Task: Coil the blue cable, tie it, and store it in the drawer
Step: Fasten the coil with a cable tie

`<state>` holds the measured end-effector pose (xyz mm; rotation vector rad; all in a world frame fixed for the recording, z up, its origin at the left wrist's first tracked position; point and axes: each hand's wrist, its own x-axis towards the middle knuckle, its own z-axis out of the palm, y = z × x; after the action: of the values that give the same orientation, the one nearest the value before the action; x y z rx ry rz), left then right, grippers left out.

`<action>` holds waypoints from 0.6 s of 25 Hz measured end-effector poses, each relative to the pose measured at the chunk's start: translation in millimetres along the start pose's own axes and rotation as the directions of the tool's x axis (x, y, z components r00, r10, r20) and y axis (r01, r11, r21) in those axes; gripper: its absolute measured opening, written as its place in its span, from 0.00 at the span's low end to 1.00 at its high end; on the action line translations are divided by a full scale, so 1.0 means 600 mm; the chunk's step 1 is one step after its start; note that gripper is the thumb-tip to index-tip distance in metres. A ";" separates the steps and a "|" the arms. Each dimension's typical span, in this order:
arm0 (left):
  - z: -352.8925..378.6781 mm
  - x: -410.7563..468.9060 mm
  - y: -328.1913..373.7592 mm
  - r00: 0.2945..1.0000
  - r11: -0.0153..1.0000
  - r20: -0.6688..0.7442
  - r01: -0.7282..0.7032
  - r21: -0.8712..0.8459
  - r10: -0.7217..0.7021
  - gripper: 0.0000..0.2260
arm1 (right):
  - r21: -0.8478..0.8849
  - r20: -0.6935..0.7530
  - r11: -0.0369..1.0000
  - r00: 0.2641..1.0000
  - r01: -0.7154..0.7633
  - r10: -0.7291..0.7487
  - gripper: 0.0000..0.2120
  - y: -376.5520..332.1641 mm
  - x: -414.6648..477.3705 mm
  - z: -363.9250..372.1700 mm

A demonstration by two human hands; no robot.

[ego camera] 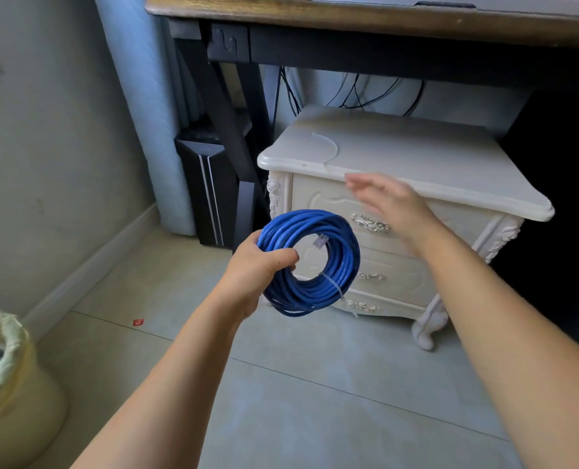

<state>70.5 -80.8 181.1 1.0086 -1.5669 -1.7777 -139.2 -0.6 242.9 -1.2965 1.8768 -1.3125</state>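
Just the one feed on my end, the head cam, so I was looking out from the wearer's head, facing forward and tilted well down. Both forearms ran in from the bottom edge. The left hand (259, 267) and right hand (394, 206) landed near mid-frame, close to the lens, and the blue cable coil (344, 252) sat almost dead centre. The white nightstand (416, 154) sat just behind them, right of centre, viewed from above. The wooden desk (315, 16) only clipped the top edge and the lined bin (14, 384) the bottom-left corner. Floor tiles (315, 401) filled the lower part. It was a wide lens, so straight lines bowed near the edges.
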 end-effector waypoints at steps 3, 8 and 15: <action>-0.015 0.015 -0.007 1.000 1.000 -0.019 0.023 -0.008 -0.023 0.21 | -0.474 -0.250 0.877 0.942 0.081 -0.222 0.13 -0.006 0.094 0.013; -0.013 0.035 -0.008 0.999 0.999 -0.028 0.022 -0.045 -0.023 0.18 | -0.760 0.026 0.647 0.998 0.059 -0.061 0.30 0.017 0.195 0.019; -0.004 0.042 -0.008 0.999 0.993 -0.026 0.023 -0.116 -0.026 0.12 | -0.697 -0.151 0.713 0.957 0.073 -0.246 0.13 0.044 0.199 0.026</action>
<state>58.5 -101.8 172.2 0.9967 -1.4227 -1.8410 -187.8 -112.7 225.9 -1.7534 2.6256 -0.8748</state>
